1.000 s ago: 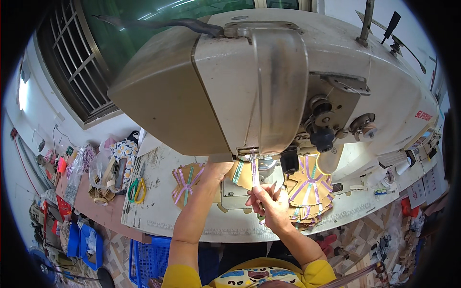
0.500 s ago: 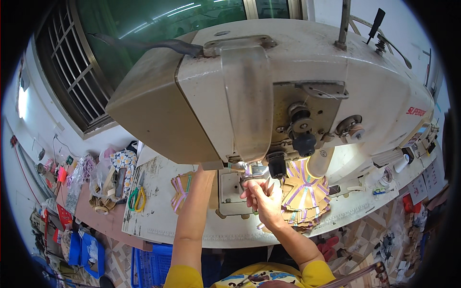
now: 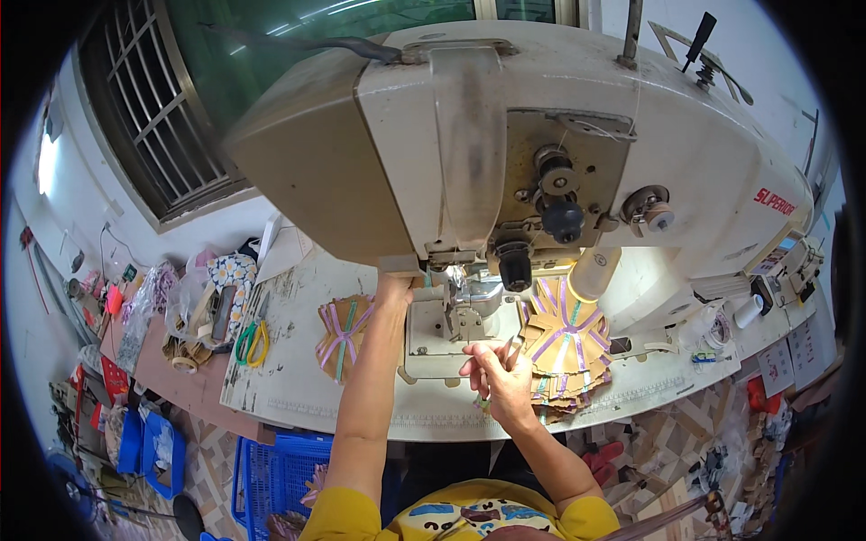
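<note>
A large beige sewing machine (image 3: pixel 379 180) fills the upper middle of the view. My left hand (image 3: pixel 394 285) reaches up beneath its head, left of the presser foot area, and its fingers are hidden there. In front of the metal needle plate (image 3: pixel 433 335) my right hand (image 3: pixel 502 379) is closed, palm inward, around a slim pointed metal tool (image 3: pixel 514 350); its exact kind is too small to tell. Right beside that hand lies a stack of tan pieces (image 3: pixel 566 338) with purple and green strips. Similar tan pieces (image 3: pixel 341 335) lie left of my left forearm.
Scissors with green and yellow handles (image 3: pixel 253 344) lie at the table's left. Beyond them are plastic bags and a flowered cloth item (image 3: pixel 232 287). A white thread cone (image 3: pixel 595 273) stands behind the right stack. Blue baskets (image 3: pixel 280 478) sit below the table edge.
The view has shifted, showing more of the needle area and the left pieces. My right hand has drawn back toward me from the needle. My left hand stays under the machine head.
</note>
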### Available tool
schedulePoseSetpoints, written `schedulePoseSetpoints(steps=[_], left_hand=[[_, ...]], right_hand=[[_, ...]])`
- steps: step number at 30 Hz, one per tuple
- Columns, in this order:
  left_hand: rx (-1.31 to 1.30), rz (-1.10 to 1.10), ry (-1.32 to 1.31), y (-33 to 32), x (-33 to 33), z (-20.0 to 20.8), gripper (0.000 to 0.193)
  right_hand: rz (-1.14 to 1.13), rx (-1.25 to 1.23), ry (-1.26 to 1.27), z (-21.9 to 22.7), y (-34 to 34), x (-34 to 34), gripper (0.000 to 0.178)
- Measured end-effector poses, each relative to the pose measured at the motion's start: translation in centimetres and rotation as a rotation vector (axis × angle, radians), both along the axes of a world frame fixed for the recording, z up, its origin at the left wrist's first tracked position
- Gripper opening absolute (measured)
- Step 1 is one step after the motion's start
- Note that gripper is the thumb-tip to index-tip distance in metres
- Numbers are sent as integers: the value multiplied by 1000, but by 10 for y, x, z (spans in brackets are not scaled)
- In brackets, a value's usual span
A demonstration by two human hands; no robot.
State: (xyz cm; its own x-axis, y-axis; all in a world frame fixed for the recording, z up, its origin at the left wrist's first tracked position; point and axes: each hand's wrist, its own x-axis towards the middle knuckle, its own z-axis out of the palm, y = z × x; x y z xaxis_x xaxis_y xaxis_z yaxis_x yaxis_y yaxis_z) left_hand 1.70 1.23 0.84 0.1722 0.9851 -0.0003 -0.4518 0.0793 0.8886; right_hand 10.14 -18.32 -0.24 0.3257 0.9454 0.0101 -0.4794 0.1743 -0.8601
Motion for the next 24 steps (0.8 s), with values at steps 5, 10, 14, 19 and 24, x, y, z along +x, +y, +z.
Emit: schedulePoseSetpoints(steps=[5,10,14,19,24], left_hand=[[11,52,-78,-12,-21,17,12],[264,167,-267,-29,-62,46,11],[128,112,165,-24,-124,10,13],[457,731,1114,-52,-164,-75,41],[643,759,1037,-111,-132,-80,26]], right_hand=[[44,-64,-30,-15,-14,-2,18],[2,-63,-81,-15,-27,-1,16],[36,-90,-135,-13,-26,-3,16],[87,-118,-238,-14,-33,1,16],[-311,17,-1125,-2,-31,51,13]])
